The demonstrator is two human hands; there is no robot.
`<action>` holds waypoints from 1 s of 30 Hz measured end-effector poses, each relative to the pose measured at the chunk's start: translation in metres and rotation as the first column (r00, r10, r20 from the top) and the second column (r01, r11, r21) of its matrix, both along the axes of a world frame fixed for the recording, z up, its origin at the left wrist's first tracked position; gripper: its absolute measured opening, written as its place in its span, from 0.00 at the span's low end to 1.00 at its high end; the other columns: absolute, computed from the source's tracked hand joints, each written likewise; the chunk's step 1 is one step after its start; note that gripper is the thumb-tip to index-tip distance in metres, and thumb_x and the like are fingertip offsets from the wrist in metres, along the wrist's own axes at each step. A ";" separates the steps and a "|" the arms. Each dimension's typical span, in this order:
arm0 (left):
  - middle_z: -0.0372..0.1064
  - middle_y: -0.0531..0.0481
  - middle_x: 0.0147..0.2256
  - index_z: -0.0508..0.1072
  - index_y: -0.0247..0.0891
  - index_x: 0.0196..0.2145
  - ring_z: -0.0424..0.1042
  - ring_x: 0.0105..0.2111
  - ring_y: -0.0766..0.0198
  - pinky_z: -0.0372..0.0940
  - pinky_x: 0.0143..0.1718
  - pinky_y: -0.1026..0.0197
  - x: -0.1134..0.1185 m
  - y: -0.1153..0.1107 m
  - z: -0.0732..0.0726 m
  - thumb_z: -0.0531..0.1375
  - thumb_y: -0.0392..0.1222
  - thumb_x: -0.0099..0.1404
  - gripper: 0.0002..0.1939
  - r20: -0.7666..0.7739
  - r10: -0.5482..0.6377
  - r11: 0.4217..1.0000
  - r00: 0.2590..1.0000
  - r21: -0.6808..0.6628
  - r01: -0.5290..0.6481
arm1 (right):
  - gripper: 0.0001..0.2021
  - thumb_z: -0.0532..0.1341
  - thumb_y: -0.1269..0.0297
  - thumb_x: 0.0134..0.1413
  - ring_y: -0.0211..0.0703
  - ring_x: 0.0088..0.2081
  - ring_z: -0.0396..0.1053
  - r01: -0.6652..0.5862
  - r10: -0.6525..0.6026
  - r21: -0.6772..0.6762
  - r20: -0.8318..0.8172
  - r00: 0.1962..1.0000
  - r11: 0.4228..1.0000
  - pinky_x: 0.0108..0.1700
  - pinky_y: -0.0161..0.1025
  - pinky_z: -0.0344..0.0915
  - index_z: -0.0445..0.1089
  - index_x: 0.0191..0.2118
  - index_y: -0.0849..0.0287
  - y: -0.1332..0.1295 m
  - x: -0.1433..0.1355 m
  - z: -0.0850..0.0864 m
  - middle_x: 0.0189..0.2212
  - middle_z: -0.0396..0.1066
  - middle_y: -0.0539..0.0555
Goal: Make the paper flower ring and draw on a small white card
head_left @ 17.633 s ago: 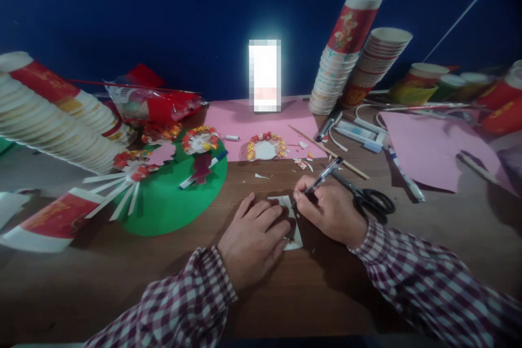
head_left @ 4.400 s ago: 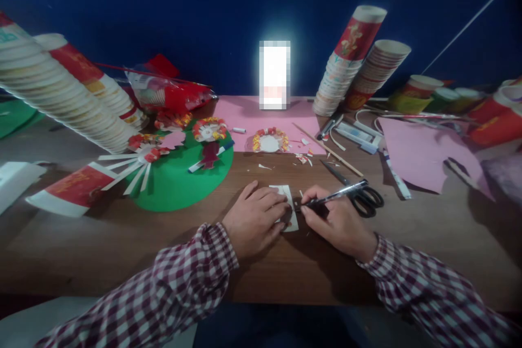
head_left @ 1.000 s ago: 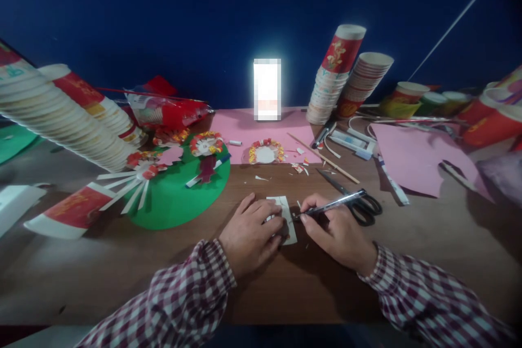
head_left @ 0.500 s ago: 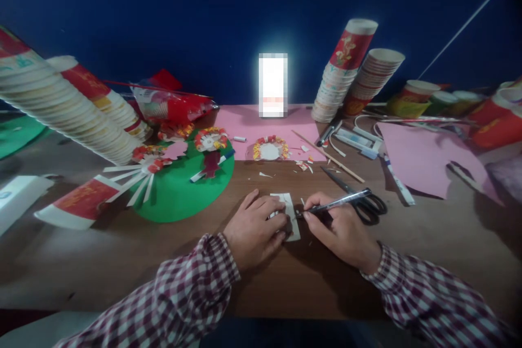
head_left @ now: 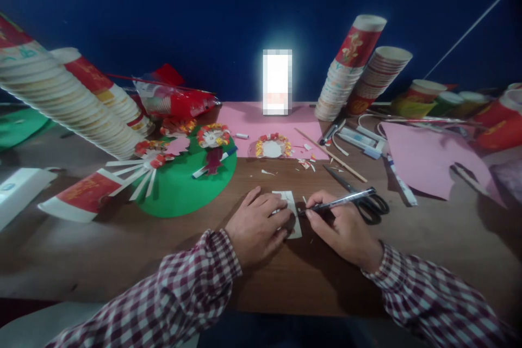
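My left hand (head_left: pixel 261 225) lies on a small white piece of paper (head_left: pixel 294 230), its fingers spread flat and pressing the paper to the table. Part of the paper is hidden beneath those fingers. Between the thumb and fingers of my right hand (head_left: pixel 345 228) is a dark pen (head_left: pixel 346 197), its tip at the right edge of the paper. Black-handled scissors (head_left: pixel 373 207) lie just behind the right hand, partly covered by it. A thin wooden stick (head_left: pixel 346 164) rests beyond them.
Stacks of paper cups lean at left (head_left: pixel 77 103) and right (head_left: pixel 342 76). Paper-flower wreaths sit on a green paper disc (head_left: pixel 163 204) and a pink sheet (head_left: pixel 232 114). A bright blurred screen (head_left: pixel 277 81) stands at the back. Another pink sheet (head_left: pixel 424 157) lies at right.
The pen tip has shifted slightly at the paper's right edge. My left hand stays on the paper. The whole view has moved a little.
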State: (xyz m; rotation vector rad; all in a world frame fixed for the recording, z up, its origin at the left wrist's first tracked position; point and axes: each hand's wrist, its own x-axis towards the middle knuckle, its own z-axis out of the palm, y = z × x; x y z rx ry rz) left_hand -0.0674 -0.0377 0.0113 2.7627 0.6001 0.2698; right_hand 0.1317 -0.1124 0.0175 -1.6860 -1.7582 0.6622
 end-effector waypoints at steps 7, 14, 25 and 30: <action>0.67 0.47 0.48 0.68 0.41 0.45 0.63 0.52 0.56 0.47 0.59 0.41 0.000 0.000 -0.003 0.51 0.42 0.66 0.12 0.005 -0.001 1.000 1.000 0.011 0.001 | 0.03 0.54 0.65 0.57 0.36 0.21 0.61 -0.002 0.002 -0.007 0.003 1.000 1.000 0.26 0.35 0.58 0.63 0.34 0.57 0.001 0.000 0.001 0.20 0.63 0.45; 0.67 0.47 0.48 0.68 0.41 0.46 0.63 0.52 0.56 0.48 0.58 0.41 0.000 0.000 -0.002 0.52 0.42 0.66 0.12 0.014 0.004 1.000 1.000 0.020 -0.005 | 0.04 0.54 0.65 0.57 0.37 0.24 0.63 -0.002 0.001 0.019 0.033 0.999 1.000 0.29 0.36 0.59 0.64 0.35 0.58 0.000 0.000 0.001 0.23 0.66 0.47; 0.66 0.47 0.48 0.67 0.41 0.45 0.63 0.52 0.56 0.47 0.58 0.41 0.000 0.000 -0.003 0.50 0.43 0.67 0.12 0.007 0.001 1.000 1.000 0.007 -0.001 | 0.04 0.54 0.66 0.57 0.38 0.25 0.65 -0.007 0.005 0.032 0.047 0.999 0.999 0.31 0.36 0.60 0.64 0.35 0.58 0.001 0.000 0.000 0.24 0.68 0.49; 0.67 0.46 0.48 0.67 0.41 0.45 0.63 0.52 0.56 0.47 0.59 0.41 0.001 0.000 -0.002 0.52 0.43 0.66 0.12 0.007 0.009 1.000 1.000 0.002 -0.009 | 0.04 0.54 0.65 0.58 0.39 0.26 0.65 -0.013 0.011 0.032 0.062 0.998 0.999 0.32 0.37 0.59 0.64 0.36 0.58 0.000 0.001 -0.001 0.24 0.67 0.48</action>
